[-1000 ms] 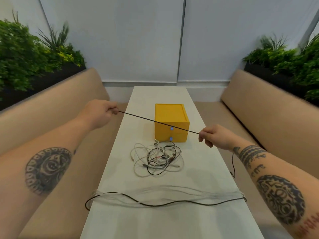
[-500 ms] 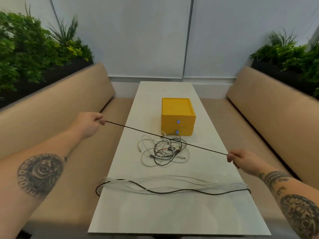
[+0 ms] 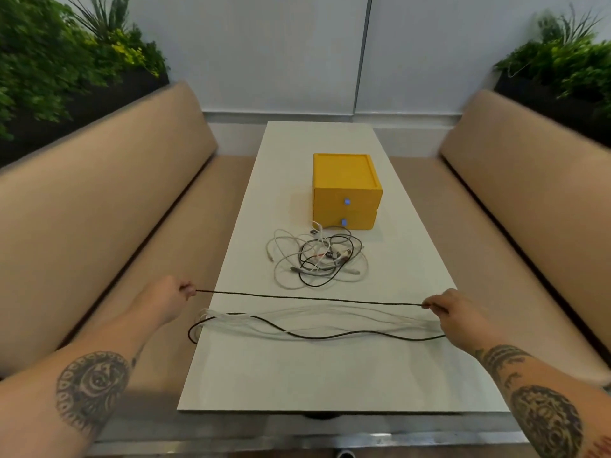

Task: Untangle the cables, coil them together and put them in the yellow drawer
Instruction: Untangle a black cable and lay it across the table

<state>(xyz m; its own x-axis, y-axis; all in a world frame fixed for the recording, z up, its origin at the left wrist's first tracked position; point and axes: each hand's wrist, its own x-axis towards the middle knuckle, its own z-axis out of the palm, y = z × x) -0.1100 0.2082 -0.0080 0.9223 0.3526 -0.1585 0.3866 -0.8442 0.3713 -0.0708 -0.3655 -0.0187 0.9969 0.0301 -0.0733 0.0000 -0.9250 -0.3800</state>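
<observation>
- The left hand (image 3: pixel 172 295) and right hand (image 3: pixel 443 309) each pinch the black cable (image 3: pixel 307 298) between thumb and fingertips, holding it taut across the surface (image 3: pixel 297 375).
- A second ago this span slanted high in front of the yellow drawer unit (image 3: pixel 345 193). Now it hangs low and nearly level at the near end.
- It sits just above the straightened white cables (image 3: pixel 330 317), where the rest of the black cable already lies in a wavy line.
- This length looks ready to be laid with the sorted bundle.
- The tangle (image 3: pixel 317 259) remains just near of the yellow drawer unit, whose two drawers are closed, so untangling, coiling and stowing remain.
</observation>
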